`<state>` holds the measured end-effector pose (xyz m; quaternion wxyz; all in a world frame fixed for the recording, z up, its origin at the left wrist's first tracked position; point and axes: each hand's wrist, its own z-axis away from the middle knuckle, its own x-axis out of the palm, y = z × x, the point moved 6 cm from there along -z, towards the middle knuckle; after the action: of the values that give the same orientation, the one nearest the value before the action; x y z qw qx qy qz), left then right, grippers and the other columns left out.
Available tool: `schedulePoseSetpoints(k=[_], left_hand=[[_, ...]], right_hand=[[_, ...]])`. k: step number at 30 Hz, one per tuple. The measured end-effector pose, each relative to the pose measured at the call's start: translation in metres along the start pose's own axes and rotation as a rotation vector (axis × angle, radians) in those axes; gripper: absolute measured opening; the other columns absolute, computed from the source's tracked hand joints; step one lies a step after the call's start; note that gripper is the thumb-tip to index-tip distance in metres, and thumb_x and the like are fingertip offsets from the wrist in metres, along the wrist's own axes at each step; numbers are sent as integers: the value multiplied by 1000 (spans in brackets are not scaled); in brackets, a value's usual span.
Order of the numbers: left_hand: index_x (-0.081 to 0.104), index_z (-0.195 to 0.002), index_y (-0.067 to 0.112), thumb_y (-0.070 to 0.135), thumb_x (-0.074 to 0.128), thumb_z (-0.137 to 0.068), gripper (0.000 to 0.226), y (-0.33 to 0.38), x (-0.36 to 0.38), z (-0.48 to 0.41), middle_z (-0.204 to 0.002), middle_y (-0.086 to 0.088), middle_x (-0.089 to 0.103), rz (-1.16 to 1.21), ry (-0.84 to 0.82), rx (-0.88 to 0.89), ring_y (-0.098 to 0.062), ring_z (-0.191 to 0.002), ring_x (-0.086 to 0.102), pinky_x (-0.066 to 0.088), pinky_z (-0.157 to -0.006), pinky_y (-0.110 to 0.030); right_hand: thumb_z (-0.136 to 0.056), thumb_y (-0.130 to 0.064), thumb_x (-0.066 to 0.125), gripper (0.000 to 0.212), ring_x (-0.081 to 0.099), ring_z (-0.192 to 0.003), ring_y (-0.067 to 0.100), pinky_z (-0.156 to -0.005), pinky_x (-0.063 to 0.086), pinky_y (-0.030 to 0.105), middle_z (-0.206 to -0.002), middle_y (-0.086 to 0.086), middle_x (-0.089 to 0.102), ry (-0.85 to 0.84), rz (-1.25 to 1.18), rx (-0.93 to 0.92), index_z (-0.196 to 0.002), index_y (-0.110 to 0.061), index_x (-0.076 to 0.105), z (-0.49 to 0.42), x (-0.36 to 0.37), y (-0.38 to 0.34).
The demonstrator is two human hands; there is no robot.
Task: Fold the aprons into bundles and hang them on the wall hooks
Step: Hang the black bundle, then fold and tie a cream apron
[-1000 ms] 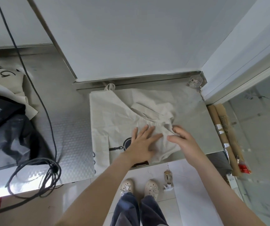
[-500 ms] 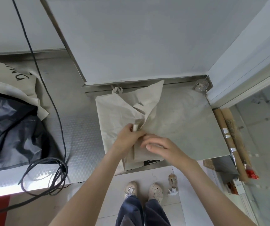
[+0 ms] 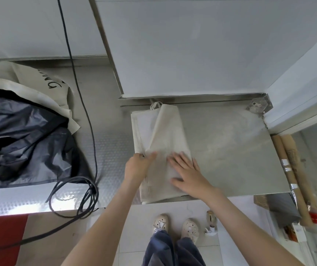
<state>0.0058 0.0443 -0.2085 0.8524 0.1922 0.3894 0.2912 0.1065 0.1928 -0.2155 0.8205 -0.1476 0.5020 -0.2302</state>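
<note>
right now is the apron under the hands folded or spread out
Folded: the apron lies as a narrow strip with stacked edges along its left side, the right hand pressing flat on it.

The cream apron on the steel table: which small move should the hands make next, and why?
Probably fold the near end of the cream apron towards its far end: it lies as a long narrow strip, the right hand presses it flat, the left hand pinches its left edge.

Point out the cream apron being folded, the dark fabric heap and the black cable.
cream apron (image 3: 165, 135): head view, folded top panel.
dark fabric heap (image 3: 25, 143): head view, crumpled middle.
black cable (image 3: 91, 191): head view, coiled bundle.
</note>
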Motion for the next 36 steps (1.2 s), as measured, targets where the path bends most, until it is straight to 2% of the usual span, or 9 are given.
schedulePoseSetpoints(k=[5, 8, 12, 16, 19, 23, 27, 32, 36], left_hand=[[64, -96, 5, 45, 48, -93, 43, -4, 5, -1, -93, -8, 67, -86, -19, 24, -25, -85, 61, 47, -78, -33], [62, -87, 10, 33, 49, -94, 28, -7, 3, -5, -89, -8, 64, 145, -82, -4, -28, -88, 61, 48, -84, -37], [47, -96, 6, 19, 35, -98, 18, -7, -10, -11, -92, -13, 56, 20, 18, 50, -28, -80, 52, 42, -70, -37], [44, -108, 8, 19, 43, -95, 17, 5, -22, -11, -103, -11, 49, -118, 191, 159, -32, -91, 52, 48, -76, -43], [50, -108, 8, 26, 54, -91, 26, 17, -24, -20, -106, -6, 48, -47, 193, 211, -26, -97, 48, 45, -84, -40], [37, -68, 12, 10, 50, -92, 27, 40, -22, -23, -70, 0, 38, -3, 158, 408, -21, -72, 38, 24, -59, -29], [32, -69, 15, 6, 43, -94, 29, 46, -19, -23, -63, 3, 34, 106, 105, 410, -17, -61, 33, 25, -56, -26], [45, -118, -1, 4, 42, -92, 26, 23, -24, -31, -121, -19, 46, -251, 325, 157, -36, -113, 42, 35, -91, -39], [48, -115, -2, 23, 30, -103, 34, 29, -29, -25, -120, -24, 50, -50, 264, 89, -39, -110, 47, 38, -93, -45]], right_hand=[[-97, -47, 24, 60, -25, -143, 7, -112, -22, 37, -158, -15, -16, 22, 102, -4, -152, -38, 1, -1, 8, -5], [-83, -57, -3, 66, -25, -142, 6, -112, -21, 33, -152, -19, -21, 100, 136, -18, -148, -43, -10, 2, 8, -7], [-83, -64, -15, 67, -19, -144, 5, -112, -16, 31, -153, -17, -19, 119, 191, -4, -145, -40, -17, 5, 19, -5], [-95, -55, 14, 57, 12, -140, 11, -106, 7, 32, -157, -6, 24, 206, 215, -1, -150, -36, 17, 6, 20, -11], [-90, -55, 15, 62, 16, -134, 11, -101, 13, 31, -153, -10, 25, 208, 210, -30, -150, -37, 20, 7, 15, -17], [-87, -51, 20, 62, 26, -130, 14, -100, 15, 31, -144, -13, 29, 210, 184, -40, -148, -35, 23, 7, 9, -14], [-89, -41, 34, 57, 23, -135, 15, -101, 15, 31, -147, -4, 31, 274, 181, 30, -145, -28, 31, 6, 3, -1], [-90, -40, 32, 58, 16, -141, 16, -110, 7, 38, -151, -5, 31, 249, 182, -7, -147, -30, 28, 3, 15, 4], [-86, -43, 28, 61, 31, -129, 13, -107, 10, 31, -132, -9, 39, 297, 123, -14, -144, -28, 34, -7, -5, -2]])
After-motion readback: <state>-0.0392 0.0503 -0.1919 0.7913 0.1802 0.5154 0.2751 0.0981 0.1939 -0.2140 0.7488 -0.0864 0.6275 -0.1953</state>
